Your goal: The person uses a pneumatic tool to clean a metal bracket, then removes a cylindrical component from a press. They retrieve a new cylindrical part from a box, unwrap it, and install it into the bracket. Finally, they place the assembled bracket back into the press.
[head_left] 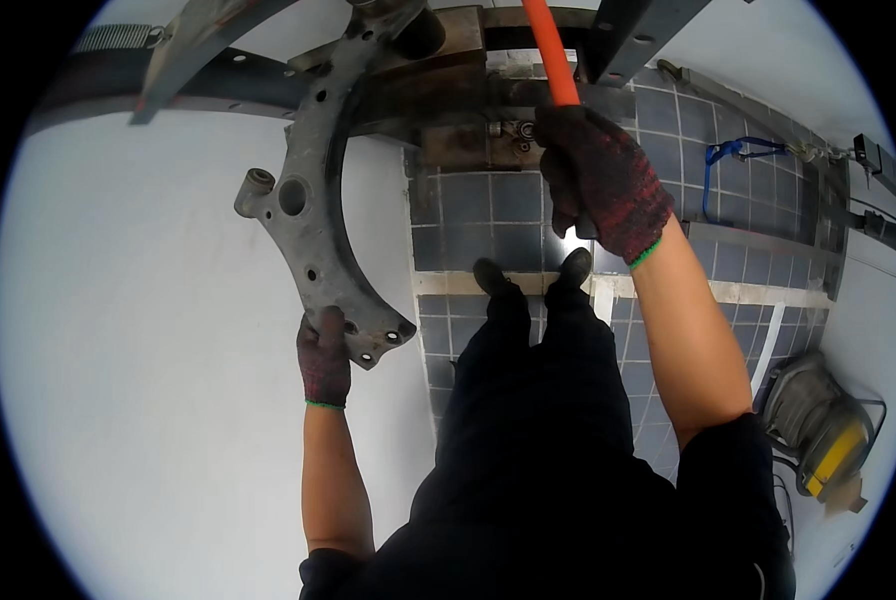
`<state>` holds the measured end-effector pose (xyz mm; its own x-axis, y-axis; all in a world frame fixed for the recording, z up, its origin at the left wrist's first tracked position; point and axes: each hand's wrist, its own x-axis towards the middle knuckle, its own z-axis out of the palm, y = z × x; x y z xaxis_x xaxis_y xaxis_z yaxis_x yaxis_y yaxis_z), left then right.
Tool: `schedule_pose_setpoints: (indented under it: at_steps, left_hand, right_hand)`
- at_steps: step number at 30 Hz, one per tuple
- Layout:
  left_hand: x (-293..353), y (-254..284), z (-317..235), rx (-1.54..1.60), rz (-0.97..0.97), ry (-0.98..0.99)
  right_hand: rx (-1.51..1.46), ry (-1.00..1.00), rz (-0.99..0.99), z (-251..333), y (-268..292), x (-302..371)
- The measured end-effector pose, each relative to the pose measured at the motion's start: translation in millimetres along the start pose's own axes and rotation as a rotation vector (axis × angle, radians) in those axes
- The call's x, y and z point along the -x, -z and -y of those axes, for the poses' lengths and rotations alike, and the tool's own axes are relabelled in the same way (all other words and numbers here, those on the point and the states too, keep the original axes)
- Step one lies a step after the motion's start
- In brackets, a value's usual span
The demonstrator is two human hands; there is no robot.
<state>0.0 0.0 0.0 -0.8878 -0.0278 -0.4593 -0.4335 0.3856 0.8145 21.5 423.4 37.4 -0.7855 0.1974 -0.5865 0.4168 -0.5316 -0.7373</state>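
My left hand [325, 358], in a dark red and black knit glove, grips the lower end of a grey metal car control arm [313, 245]. The arm is curved, with several holes and a small bushing on its left side. It slants up to a dark cylindrical part [420, 35] near the top edge; whether they touch I cannot tell. My right hand [613, 180], gloved alike, is closed round the black grip of a tool with an orange shaft [551, 50]. That tool's far end lies out of the picture, so its kind does not show.
Ahead stands a rusty metal block [458, 145] among dark steel beams [633, 40]. A coil spring [118, 38] sits at upper left. To the right are a blue hooked piece [733, 150] and a cable reel [818, 420]. Grey tiles [518, 245] lie under my feet.
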Motion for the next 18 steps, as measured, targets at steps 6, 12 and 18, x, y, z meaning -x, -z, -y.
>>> schedule_pose_setpoints:
  at_steps: [6,12,18]
  left_hand:
    - [-2,2,-9,0.035,0.027,-0.001]
    - [1,5,-12,0.076,0.064,-0.01]
    - [-8,27,12,0.164,0.158,-0.125]
  right_hand:
    - [-0.069,-0.022,0.039,-3,-32,9]
    - [-0.053,-0.017,-0.067,-13,-15,5]
    - [0.263,-0.014,-0.205,-59,-15,32]
